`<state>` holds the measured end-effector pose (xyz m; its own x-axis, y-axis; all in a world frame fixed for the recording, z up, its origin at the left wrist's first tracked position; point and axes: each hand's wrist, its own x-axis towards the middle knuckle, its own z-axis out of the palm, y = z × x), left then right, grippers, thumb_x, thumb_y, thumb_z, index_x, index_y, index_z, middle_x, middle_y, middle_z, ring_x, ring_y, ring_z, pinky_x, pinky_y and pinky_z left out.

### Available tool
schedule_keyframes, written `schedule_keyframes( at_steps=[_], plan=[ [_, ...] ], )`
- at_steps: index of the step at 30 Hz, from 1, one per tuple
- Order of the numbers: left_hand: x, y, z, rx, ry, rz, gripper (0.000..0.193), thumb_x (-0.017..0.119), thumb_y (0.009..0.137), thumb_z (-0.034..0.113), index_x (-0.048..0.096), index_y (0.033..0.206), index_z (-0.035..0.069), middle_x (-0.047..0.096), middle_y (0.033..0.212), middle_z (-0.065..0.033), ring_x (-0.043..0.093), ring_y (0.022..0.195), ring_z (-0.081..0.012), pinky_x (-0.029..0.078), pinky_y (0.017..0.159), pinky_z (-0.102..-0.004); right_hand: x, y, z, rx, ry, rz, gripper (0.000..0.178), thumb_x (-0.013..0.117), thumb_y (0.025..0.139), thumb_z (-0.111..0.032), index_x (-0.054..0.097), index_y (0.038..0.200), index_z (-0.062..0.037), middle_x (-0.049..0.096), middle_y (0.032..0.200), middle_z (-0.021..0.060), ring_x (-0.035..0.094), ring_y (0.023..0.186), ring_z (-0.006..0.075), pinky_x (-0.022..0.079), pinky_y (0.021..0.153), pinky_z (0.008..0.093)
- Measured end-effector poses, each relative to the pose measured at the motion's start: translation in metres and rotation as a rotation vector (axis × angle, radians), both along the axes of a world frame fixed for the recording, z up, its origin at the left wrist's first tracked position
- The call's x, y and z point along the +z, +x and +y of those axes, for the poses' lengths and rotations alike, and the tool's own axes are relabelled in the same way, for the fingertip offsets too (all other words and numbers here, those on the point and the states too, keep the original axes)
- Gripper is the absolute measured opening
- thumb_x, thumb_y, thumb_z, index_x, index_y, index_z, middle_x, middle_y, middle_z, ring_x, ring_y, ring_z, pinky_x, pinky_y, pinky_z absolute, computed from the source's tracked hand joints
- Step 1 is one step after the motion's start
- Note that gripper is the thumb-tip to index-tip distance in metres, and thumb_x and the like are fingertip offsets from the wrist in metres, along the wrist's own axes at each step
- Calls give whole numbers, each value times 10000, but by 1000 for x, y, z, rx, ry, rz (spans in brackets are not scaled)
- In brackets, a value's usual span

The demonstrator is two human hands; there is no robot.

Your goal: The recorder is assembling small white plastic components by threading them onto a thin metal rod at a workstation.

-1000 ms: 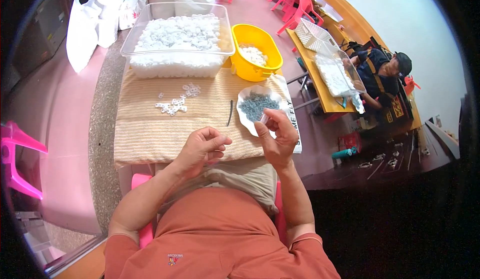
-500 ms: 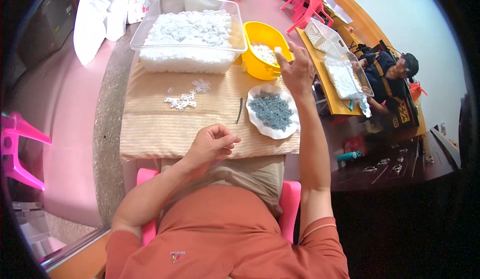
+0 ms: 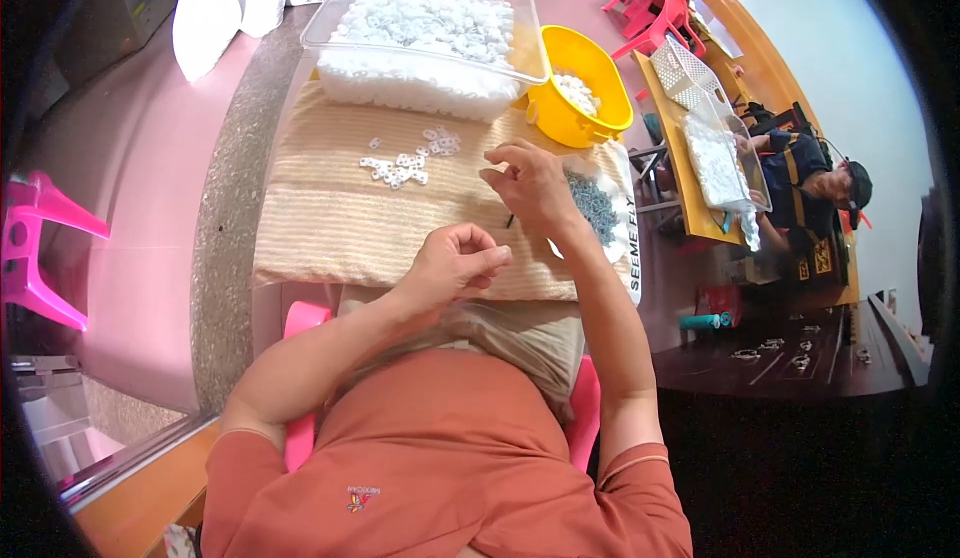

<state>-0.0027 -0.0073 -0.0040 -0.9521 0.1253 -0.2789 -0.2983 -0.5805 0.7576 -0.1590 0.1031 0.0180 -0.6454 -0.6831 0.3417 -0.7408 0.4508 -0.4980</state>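
Observation:
My left hand (image 3: 462,266) is held above the near edge of the cloth. Its fingers are curled and pinched; whatever they may hold is too small to make out. Farther right, my right hand (image 3: 535,186) reaches over the cloth, thumb and bent fingers apart, with nothing seen between them. It covers part of a white wavy-edged plate (image 3: 622,228) heaped with small dark grey pieces (image 3: 592,208). Several loose small white plastic pieces (image 3: 400,168) with holes lie ahead of my left hand. A thin dark rod (image 3: 510,221) is mostly hidden by my right hand.
A clear tub (image 3: 420,88) full of white pieces stands at the far side, beside a yellow bucket (image 3: 575,123) holding some more. Striped cloth (image 3: 330,218) covers the table. To the right, a co-worker (image 3: 810,188) sits by another clear tub (image 3: 715,163). A pink stool (image 3: 45,248) stands left.
My right hand has come back from the yellow bucket toward my left hand; the white piece in its fingers no longer shows. My left hand stays pinched. The whole view has shifted.

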Motion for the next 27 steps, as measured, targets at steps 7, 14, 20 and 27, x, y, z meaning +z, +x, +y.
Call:
schedule_keyframes(
  at_steps=[7,14,20,27],
  plan=[
    [-4,0,-1,11,4,27,152,664,889,150,558,841,52,619,787,-25,492,577,-57,364,464,-201,-13,-9,-23,1,156,-24,242,659,802,-207,684,976,-40,647,951,176,620,917,365,479,821,434],
    [-1,0,-4,45,-18,-10,152,673,883,170,559,847,76,628,800,-3,528,616,-52,410,485,-186,-18,-11,-42,11,215,79,245,628,801,-193,693,1002,-70,635,988,173,611,939,370,476,828,446],
    [-3,-1,-4,79,-16,23,148,683,873,166,565,851,79,626,794,-1,535,623,-51,436,496,-186,-18,-9,-53,-22,242,90,243,618,815,-203,701,1012,-89,643,1001,137,617,948,345,482,836,428],
    [-4,-2,-3,97,-31,9,135,688,866,146,575,846,76,618,783,-2,542,626,-55,474,555,-193,-26,-11,-51,9,193,143,180,607,837,-193,690,940,-71,640,996,116,621,898,337,489,781,420]
  ],
)
